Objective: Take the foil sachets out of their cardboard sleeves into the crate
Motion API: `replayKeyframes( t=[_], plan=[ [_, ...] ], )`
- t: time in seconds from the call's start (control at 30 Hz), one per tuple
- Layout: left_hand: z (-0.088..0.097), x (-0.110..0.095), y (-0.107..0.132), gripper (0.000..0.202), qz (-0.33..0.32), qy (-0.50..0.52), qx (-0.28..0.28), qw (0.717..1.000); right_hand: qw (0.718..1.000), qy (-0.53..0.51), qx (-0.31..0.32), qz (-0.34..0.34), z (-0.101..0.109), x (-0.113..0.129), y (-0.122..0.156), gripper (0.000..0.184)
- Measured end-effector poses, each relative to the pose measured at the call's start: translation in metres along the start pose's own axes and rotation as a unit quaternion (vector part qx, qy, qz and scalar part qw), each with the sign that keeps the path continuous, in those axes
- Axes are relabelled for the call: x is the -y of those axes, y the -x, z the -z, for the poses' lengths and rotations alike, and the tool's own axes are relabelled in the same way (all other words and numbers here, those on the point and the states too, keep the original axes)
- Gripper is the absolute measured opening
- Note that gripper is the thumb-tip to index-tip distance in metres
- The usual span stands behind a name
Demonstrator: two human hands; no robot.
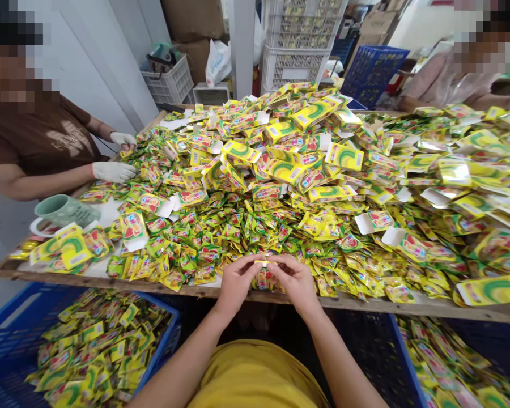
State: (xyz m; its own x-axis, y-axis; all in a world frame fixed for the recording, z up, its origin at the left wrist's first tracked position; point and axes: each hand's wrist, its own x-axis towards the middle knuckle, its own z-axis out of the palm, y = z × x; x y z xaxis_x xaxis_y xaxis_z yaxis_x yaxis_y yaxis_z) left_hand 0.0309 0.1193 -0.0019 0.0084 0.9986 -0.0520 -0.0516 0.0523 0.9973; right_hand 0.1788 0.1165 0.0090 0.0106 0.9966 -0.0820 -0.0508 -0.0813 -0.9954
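Observation:
At the table's front edge, my left hand [237,283] and my right hand [296,281] pinch the top end of a small printed box [264,279] between thumbs and fingertips. The box stands roughly upright, its white edge showing between my thumbs and a red and yellow face below. Small shiny yellow and green packets [242,226] lie heaped just beyond my hands. Behind them rises a pile of flat yellow boxes [280,167], several with open white flaps.
Blue crates [164,323] of boxes stand below the table, left and right. A green mug [66,209] sits at the left corner. A co-worker's gloved hands [114,171] handle packets at left; another person [433,79] sits at far right. White crates [295,65] are stacked behind.

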Motion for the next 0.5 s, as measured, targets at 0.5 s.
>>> replayKeyframes(
  t=[0.5],
  plan=[
    [0.017,0.021,-0.001,0.022,-0.299,-0.169,0.136,0.929,0.938,0.218,0.028,0.267,0.015,-0.020,0.022,0.028]
  ],
)
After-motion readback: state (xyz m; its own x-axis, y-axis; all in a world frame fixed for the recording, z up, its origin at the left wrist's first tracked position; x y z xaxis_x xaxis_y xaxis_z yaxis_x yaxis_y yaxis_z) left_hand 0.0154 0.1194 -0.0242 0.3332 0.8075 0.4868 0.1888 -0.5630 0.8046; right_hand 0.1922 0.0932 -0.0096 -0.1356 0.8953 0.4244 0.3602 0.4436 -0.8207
